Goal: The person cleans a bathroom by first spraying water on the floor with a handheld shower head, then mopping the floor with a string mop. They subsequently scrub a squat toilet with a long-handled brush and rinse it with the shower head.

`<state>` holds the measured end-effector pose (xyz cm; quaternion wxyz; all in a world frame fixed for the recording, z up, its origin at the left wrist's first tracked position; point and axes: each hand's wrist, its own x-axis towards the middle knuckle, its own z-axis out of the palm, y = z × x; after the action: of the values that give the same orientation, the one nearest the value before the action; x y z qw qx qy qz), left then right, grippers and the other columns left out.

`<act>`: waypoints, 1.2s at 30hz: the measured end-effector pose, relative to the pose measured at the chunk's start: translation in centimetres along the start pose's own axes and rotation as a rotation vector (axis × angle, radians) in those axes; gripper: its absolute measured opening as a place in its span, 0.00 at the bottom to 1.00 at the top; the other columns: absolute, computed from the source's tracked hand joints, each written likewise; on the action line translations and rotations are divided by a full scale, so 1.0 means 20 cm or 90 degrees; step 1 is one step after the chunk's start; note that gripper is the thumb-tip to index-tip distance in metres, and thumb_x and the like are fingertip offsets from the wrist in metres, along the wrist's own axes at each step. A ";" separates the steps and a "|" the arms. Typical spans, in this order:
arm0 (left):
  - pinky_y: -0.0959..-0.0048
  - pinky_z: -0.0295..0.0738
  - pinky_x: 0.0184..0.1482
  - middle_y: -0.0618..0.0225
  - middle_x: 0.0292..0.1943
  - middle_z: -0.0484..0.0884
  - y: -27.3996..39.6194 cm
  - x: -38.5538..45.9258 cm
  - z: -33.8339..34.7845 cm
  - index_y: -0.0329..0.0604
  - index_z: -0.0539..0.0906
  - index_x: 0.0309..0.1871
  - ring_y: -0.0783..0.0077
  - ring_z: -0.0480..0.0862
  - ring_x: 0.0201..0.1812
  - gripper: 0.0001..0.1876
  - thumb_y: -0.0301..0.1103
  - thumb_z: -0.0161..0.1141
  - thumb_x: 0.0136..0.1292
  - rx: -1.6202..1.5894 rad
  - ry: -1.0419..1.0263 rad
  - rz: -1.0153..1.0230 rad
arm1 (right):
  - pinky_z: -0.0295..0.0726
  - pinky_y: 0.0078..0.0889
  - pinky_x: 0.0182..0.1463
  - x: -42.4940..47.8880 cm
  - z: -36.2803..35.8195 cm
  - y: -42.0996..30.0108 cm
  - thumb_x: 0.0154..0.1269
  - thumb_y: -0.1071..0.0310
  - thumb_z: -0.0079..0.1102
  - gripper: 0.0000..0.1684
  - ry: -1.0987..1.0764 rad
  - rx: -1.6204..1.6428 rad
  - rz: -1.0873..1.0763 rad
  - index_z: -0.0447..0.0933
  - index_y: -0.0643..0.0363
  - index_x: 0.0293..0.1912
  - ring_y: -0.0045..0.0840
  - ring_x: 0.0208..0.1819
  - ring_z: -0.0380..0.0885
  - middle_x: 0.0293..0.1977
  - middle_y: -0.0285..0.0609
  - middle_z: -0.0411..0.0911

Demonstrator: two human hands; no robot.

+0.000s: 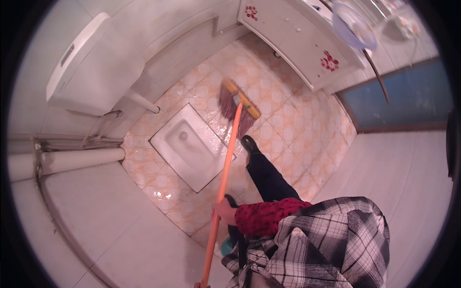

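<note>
The orange handle of a mop slants across the middle of the head view. My right hand, below a red dark-spotted sleeve, grips this handle partway along. At the bottom edge, a small part of my left hand shows around the handle's upper end; the rest of it is cut off. The mop head has a yellow bar and reddish-brown strands, and it rests on the tiled floor. Its strands spread beside the white squat toilet and close to my dark shoe.
A white cistern hangs on the left wall above pipes. A white cabinet with red flowers stands at upper right, a translucent basin on top. Behind my leg, a teal container is partly hidden. Parts of the floor shine.
</note>
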<state>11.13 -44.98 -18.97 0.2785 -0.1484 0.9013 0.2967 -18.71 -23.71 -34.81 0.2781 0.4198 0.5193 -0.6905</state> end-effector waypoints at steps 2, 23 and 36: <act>0.54 0.69 0.22 0.48 0.21 0.77 0.02 0.34 0.17 0.46 0.77 0.38 0.44 0.78 0.23 0.11 0.42 0.62 0.61 -0.051 0.041 0.053 | 0.74 0.40 0.17 0.30 -0.05 -0.14 0.61 0.75 0.50 0.07 -0.055 -0.049 -0.089 0.65 0.67 0.30 0.37 0.17 0.74 0.15 0.48 0.69; 0.64 0.72 0.29 0.56 0.22 0.77 1.24 2.71 -0.33 0.37 0.74 0.48 0.58 0.79 0.24 0.15 0.37 0.57 0.65 -0.414 -0.146 0.312 | 0.82 0.35 0.20 1.32 0.18 -2.12 0.65 0.65 0.49 0.20 0.497 -0.352 -0.342 0.59 0.74 0.47 0.38 0.18 0.80 0.36 0.60 0.76; 0.51 0.71 0.31 0.46 0.29 0.80 0.81 1.82 -0.53 0.39 0.72 0.50 0.40 0.80 0.32 0.15 0.39 0.53 0.67 -0.269 -0.146 0.123 | 0.80 0.41 0.23 1.07 0.35 -1.28 0.58 0.66 0.56 0.24 0.422 -0.555 -0.398 0.59 0.74 0.45 0.45 0.22 0.81 0.30 0.62 0.77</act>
<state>-29.29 -42.60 -26.08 0.3119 -0.0819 0.7917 0.5188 -52.28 -21.49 -40.37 0.0329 0.2879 0.9098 -0.2971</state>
